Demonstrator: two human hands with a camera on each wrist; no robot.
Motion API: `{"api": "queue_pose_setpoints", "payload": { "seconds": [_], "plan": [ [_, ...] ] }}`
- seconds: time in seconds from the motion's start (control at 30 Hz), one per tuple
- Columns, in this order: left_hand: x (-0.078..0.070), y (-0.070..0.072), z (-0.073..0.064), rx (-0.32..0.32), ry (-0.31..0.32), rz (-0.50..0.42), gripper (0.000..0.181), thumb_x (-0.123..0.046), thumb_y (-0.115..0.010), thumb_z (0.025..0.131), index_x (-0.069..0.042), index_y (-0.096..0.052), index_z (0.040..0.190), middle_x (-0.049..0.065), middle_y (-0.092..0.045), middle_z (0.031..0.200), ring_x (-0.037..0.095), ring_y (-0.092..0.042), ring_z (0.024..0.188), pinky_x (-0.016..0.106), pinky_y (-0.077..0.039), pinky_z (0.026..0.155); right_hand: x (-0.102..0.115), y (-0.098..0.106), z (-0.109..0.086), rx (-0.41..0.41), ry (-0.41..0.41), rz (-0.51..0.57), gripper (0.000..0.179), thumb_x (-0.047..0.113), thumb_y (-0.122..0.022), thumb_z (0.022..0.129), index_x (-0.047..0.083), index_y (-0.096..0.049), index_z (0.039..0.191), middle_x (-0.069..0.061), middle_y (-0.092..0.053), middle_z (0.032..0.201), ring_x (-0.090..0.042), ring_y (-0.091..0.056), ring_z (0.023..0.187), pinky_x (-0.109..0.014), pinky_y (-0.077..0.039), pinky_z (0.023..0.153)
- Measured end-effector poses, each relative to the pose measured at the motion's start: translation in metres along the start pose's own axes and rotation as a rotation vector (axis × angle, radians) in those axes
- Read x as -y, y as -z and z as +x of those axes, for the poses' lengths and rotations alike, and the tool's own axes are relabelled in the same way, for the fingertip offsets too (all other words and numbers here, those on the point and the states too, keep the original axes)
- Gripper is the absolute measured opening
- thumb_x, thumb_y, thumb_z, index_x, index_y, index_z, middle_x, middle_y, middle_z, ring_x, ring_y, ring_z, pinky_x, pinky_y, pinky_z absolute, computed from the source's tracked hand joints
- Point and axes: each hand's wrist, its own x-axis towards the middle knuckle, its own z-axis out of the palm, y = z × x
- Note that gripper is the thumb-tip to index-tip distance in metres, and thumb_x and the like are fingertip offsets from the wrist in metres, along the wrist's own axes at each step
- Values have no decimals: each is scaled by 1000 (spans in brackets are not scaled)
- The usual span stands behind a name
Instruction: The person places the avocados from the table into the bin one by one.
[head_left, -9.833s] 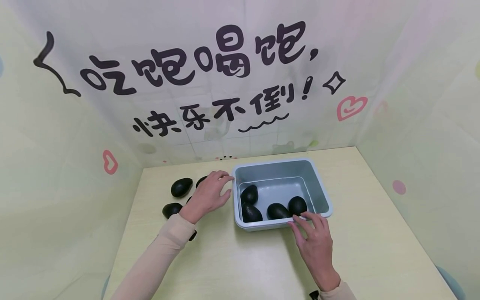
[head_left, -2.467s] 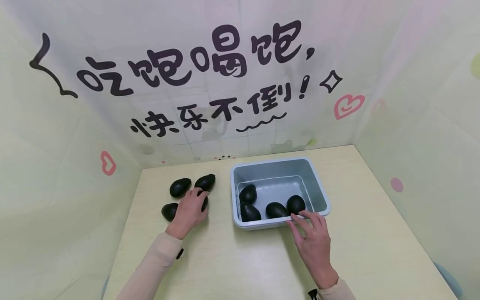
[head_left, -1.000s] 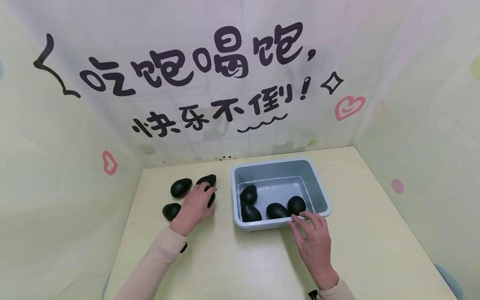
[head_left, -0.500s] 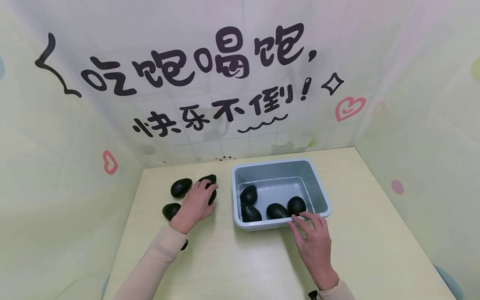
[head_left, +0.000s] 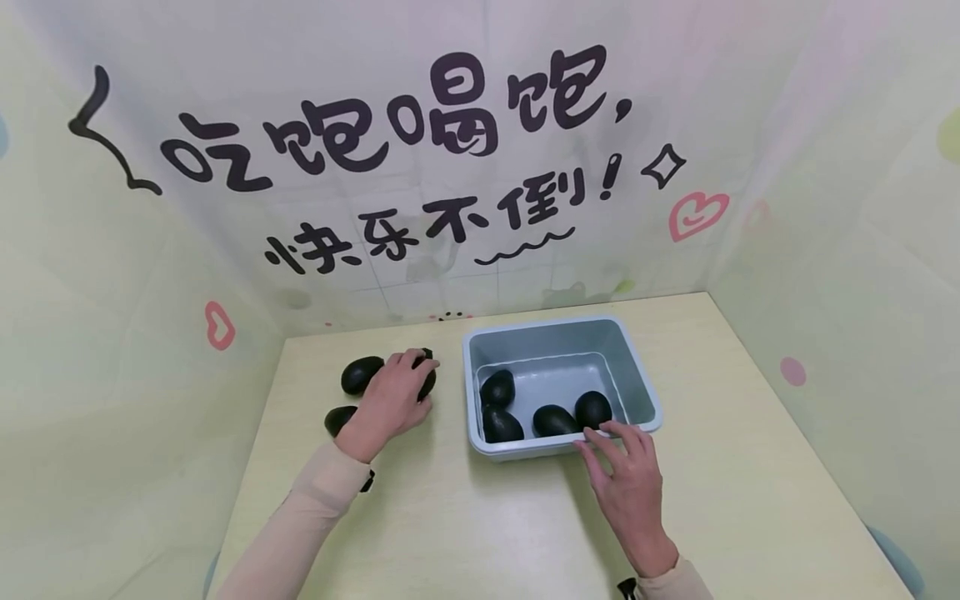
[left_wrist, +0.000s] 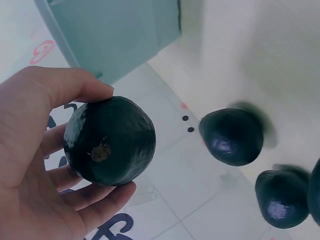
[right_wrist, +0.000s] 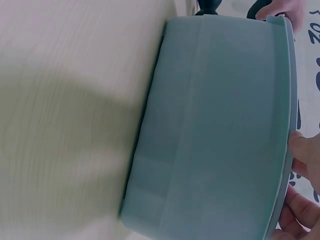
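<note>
My left hand point(head_left: 392, 396) grips a dark avocado point(left_wrist: 112, 142), thumb on one side and fingers curled round the other. In the left wrist view the avocado's blunt end with its brown stem scar faces the camera, and the fruit is apart from the others. My right hand point(head_left: 628, 492) holds the near rim of a light blue plastic bin point(head_left: 551, 375), thumb outside and fingertips over the edge. Several avocados lie inside the bin, two along its left wall and two by the front, one of them a rounder-looking avocado point(head_left: 593, 410) near my right fingertips.
Left of the bin, more avocados lie on the pale wooden table point(head_left: 487, 533): one at the back left point(head_left: 362, 375), one avocado nearer point(head_left: 341, 419), and another mostly behind my left hand. A printed cloth point(head_left: 480, 283) hangs close behind the table.
From beside the bin's left rim, my left hand went back to the loose avocados and took hold of one. It has since shifted slightly right and away with it. My right hand stays put.
</note>
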Motion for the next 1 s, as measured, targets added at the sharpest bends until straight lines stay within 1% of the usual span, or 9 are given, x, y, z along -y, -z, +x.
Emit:
{"api": "queue_pose_setpoints", "payload": {
  "seconds": [0.43, 0.53, 0.6, 0.67, 0.7, 0.8, 0.87, 0.93, 1.0],
  "plan": [
    [-12, 17, 9, 25, -10, -36, 47, -18, -77, 91, -8, -68, 137, 23, -62, 142, 44, -62, 127, 55, -58, 100, -1, -1, 1, 4, 16, 1, 33, 9, -96, 72, 6, -85, 102, -15, -72, 105, -39, -64, 100, -53, -58, 84],
    [-13, 19, 10, 33, -13, -32, 48, -19, -77, 92, -9, -68, 138, 22, -61, 143, 43, -62, 128, 54, -58, 100, -1, -1, 1, 7, 15, 7, 26, 30, -85, 92, 6, -85, 103, -15, -72, 106, -39, -63, 100, -53, -57, 85],
    [-14, 21, 11, 33, -18, -29, 49, -19, -77, 92, -9, -67, 138, 22, -61, 143, 43, -61, 128, 54, -59, 99, -2, -1, 1, 3, 18, 6, 42, 45, -69, 103, 6, -85, 102, -15, -72, 105, -40, -63, 100, -53, -56, 87],
    [-15, 23, 12, 27, -28, -29, 48, -19, -78, 92, -9, -68, 138, 22, -61, 143, 43, -62, 127, 54, -59, 99, -2, -1, 0, 2, 16, 5, 60, 56, -51, 107, 6, -85, 102, -15, -72, 105, -40, -63, 100, -54, -55, 91],
    [-16, 25, 12, 22, -34, -26, 48, -19, -78, 91, -9, -68, 138, 22, -61, 143, 43, -62, 127, 54, -59, 99, -2, -1, 0, 0, 15, 6, 62, 57, -50, 107, 6, -85, 102, -15, -72, 105, -40, -63, 100, -55, -54, 92],
    [-20, 28, 13, 7, -59, -23, 48, -18, -79, 91, -9, -68, 136, 22, -62, 141, 43, -62, 126, 54, -59, 98, -3, -1, 0, 7, 7, 7, 39, 43, -71, 102, 6, -85, 102, -15, -72, 106, -40, -64, 101, -59, -52, 97],
    [-23, 30, 14, 3, -71, -22, 48, -18, -79, 90, -9, -68, 136, 22, -63, 140, 43, -63, 126, 54, -59, 99, -3, 0, 0, 15, -4, 6, 25, 29, -85, 91, 7, -85, 103, -15, -72, 106, -39, -64, 102, -60, -51, 100],
    [-25, 32, 15, 1, -80, -18, 48, -17, -79, 90, -9, -68, 136, 22, -63, 140, 43, -63, 126, 54, -59, 99, -2, 0, 1, 16, -7, 2, 27, 15, -93, 78, 7, -85, 102, -15, -72, 106, -39, -64, 102, -60, -51, 100],
    [-26, 33, 15, 0, -86, -13, 48, -17, -79, 90, -10, -68, 137, 22, -63, 141, 42, -62, 126, 54, -59, 99, -1, 0, 1, 11, -4, -3, 31, 10, -95, 73, 7, -85, 102, -15, -72, 105, -39, -64, 101, -59, -52, 100]
  ]
}}
